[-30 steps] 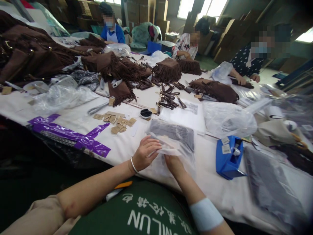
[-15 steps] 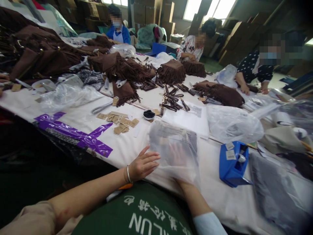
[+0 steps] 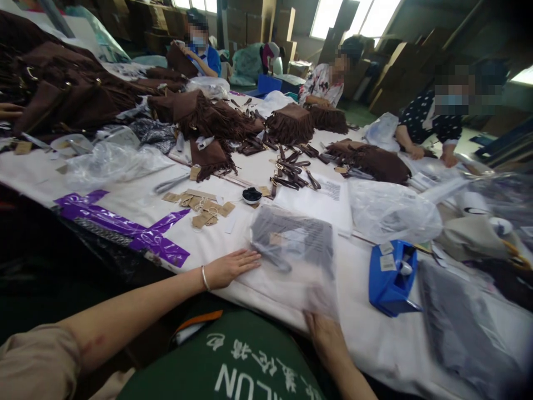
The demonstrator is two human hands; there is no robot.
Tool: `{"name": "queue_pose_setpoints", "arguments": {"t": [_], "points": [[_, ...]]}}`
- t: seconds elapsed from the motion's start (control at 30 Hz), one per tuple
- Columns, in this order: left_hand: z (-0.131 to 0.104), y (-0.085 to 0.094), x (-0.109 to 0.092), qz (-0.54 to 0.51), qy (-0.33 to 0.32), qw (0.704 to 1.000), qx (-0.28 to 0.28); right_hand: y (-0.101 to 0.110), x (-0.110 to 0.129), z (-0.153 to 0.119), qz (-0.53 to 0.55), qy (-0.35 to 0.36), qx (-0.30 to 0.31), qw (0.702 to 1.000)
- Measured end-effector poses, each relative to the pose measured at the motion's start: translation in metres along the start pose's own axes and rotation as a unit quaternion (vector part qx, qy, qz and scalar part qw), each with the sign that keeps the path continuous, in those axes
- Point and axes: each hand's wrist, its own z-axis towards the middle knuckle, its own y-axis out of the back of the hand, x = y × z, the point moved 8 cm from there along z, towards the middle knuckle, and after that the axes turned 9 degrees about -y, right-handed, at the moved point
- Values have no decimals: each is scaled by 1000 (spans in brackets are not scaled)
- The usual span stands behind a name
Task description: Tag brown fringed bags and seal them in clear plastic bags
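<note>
The clear plastic bag (image 3: 300, 244) lies flat on the bench (image 3: 366, 339), at its near edge, with a dark item (image 3: 266, 222) visible inside it. The two hands are apart. The left hand (image 3: 234, 268) is palm down, fingers extended and close together, with the fingertips at the left side of the bag; it is not closed on anything. The right hand (image 3: 327, 332) is at the bag's near right corner, its fingers partly seen through the blurred film; whether they grip the film cannot be determined. Beyond the bag are a small dish (image 3: 252, 201) of black material and a group of dark straps (image 3: 291, 169). Brown tags (image 3: 204, 210) lie to the left of the dish. A blue tape dispenser (image 3: 391, 283) stands to the right of the bag, and a grey packed item (image 3: 462, 322) lies to the right of the dispenser.
</note>
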Motion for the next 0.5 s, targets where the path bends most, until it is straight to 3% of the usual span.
{"name": "queue_pose_setpoints", "arguments": {"t": [0.07, 0.13, 0.17, 0.27, 0.33, 0.4, 0.5], "points": [[1, -1, 1, -19, -3, 1000, 5, 18, 5, -28, 8, -23, 48, 999], [3, -2, 1, -39, -16, 999, 12, 42, 21, -32, 43, -43, 85, 995], [5, -2, 1, -47, -21, 999, 15, 54, 30, -24, 70, -47, 98, 992], [10, -1, 1, -60, -30, 997, 27, 86, 44, 25, 149, -33, 54, 987], [11, 0, 1, -57, -34, 997, 42, 81, 36, 60, 170, -16, 77, 982], [10, 3, 2, -52, -36, 996, 61, 70, 12, 82, 161, -21, 92, 982], [4, 8, 7, -52, -28, 996, 73, 61, -23, 82, 151, -35, 98, 983]]}}
